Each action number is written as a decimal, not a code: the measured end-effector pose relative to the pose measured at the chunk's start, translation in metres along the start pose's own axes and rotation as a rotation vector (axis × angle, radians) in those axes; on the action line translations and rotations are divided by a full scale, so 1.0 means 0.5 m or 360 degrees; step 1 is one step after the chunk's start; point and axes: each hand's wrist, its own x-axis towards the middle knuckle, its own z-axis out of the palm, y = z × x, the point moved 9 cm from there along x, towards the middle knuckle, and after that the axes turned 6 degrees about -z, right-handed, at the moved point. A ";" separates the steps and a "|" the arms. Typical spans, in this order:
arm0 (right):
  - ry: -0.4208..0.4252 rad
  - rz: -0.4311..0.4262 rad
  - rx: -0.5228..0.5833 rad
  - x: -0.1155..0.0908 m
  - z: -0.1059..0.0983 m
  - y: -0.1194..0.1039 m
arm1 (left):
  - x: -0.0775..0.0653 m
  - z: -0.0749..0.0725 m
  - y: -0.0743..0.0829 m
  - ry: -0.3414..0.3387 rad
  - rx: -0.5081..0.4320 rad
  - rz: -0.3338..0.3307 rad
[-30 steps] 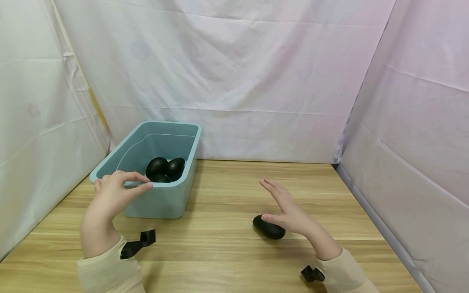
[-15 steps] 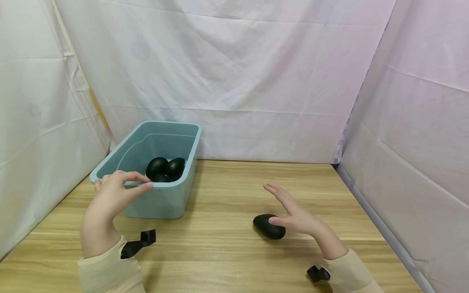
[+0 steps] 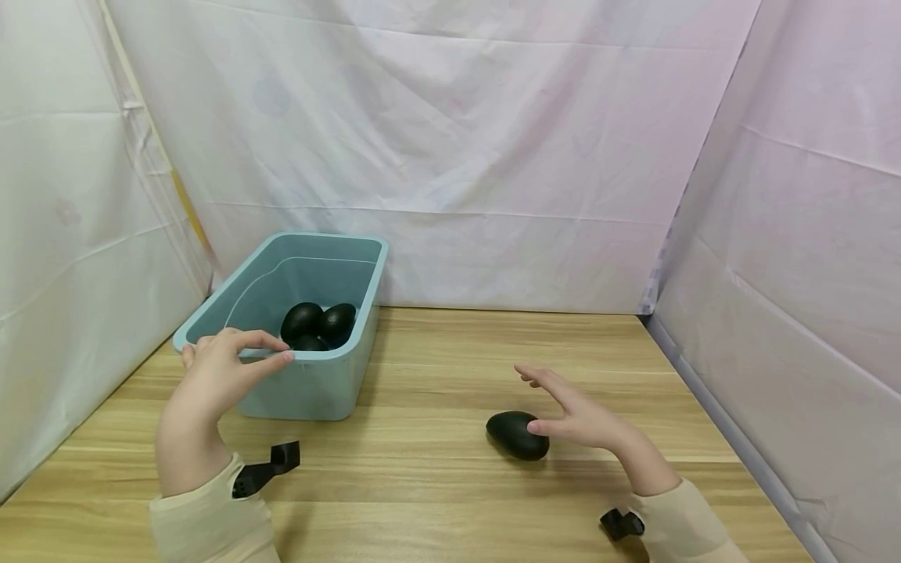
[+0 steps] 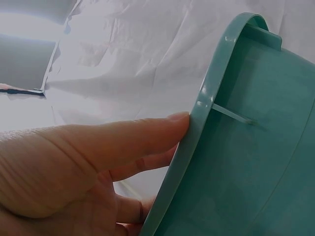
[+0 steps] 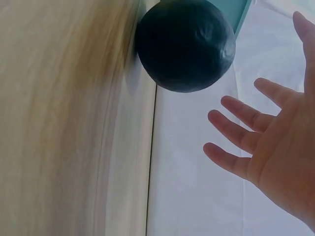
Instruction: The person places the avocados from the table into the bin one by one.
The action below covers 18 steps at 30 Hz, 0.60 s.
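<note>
On the tabletop at right of centre in the head view lies a dark, egg-shaped avocado (image 3: 508,438). My right hand (image 3: 580,418) hovers over its right end, fingers spread and thumb overlapping it in this view. In the right wrist view that hand (image 5: 280,137) holds nothing, and the avocado (image 5: 187,46) stands apart from its fingers. My left hand (image 3: 214,375) grips the near rim of a blue-green plastic bin (image 3: 303,395) between thumb and fingers. The left wrist view shows its thumb (image 4: 162,132) against the outer side of the rim. Several more avocados (image 3: 301,320) lie inside the bin.
The wooden table (image 3: 436,375) runs back to a white cloth curtain (image 3: 479,156), with more cloth along the left and right sides. Black camera mounts (image 3: 267,469) sit at both wrists.
My right hand has shifted right and slightly down in the head view, away from the avocado's left end, with fingers still spread. My left hand, the bin and the avocados stay put.
</note>
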 end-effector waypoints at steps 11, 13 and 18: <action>-0.0111 0.0047 0.0040 -0.006 0.011 0.018 | 0.000 0.001 -0.003 -0.0004 0.0000 -0.0018; -0.0133 0.0045 0.0048 -0.007 0.015 0.022 | 0.000 0.001 -0.003 -0.0003 -0.0003 -0.0022; -0.0193 0.0068 0.0063 -0.015 0.023 0.032 | 0.000 0.000 -0.001 -0.0005 -0.0006 -0.0018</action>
